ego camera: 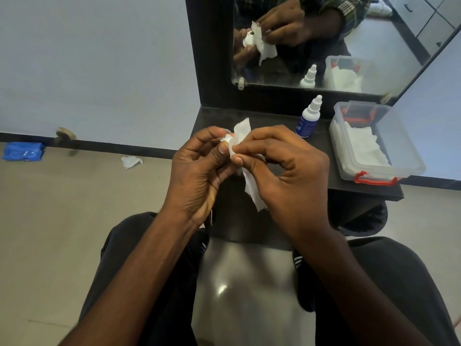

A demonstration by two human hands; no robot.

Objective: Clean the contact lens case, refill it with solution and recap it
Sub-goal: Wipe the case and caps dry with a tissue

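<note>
At frame centre I see my left hand (pixel 199 168) pinching the case (pixel 226 139), mostly hidden by the tissue (pixel 243 136) that my right hand (pixel 287 168) pinches against it. Right of them stand the bottle (pixel 308 118) and a clear box (pixel 374 143); mirror (pixel 374 46) above.

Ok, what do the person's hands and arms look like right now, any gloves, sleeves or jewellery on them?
Both the left hand and the right hand are bare, with no gloves, and no rings or watch show. The forearms are uncovered down to the frame's bottom edge. In the mirror, a checked sleeve shows higher up one arm.
</note>
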